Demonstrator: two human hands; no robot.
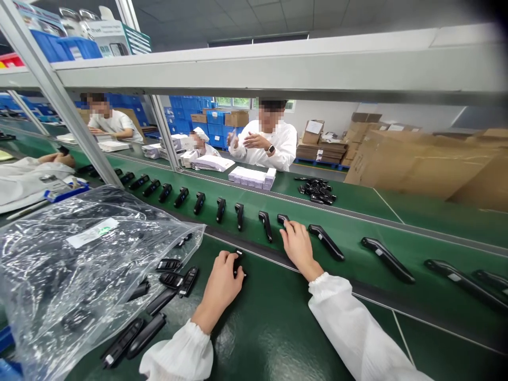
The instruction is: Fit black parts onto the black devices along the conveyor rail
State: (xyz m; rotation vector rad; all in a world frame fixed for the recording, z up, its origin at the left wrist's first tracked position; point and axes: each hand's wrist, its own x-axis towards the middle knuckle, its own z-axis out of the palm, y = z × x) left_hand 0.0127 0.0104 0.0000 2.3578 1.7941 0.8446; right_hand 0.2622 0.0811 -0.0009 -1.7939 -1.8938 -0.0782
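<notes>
My left hand (223, 280) rests low over the near green worktop, its fingers closed round a small black plastic part (238, 258) that they mostly hide. On the belt, my right hand (298, 246) has its fingertips on a black handheld device (282, 218) with an angled head; the hand covers most of it. Similar devices lie in a row along the green belt, one (265, 225) just left of my right hand and another (326, 242) just right. Left of my left hand, loose black plastic housings (188, 281) lie by the mouth of a clear plastic bag (79, 264).
A metal-edged strip divides the worktop from the belt (246, 222). Opposite, a person in white (288, 137) sits behind white stacks (252, 177) and a pile of black parts (316, 189). A shelf (254, 66) crosses overhead, with an upright post (71, 106) at left.
</notes>
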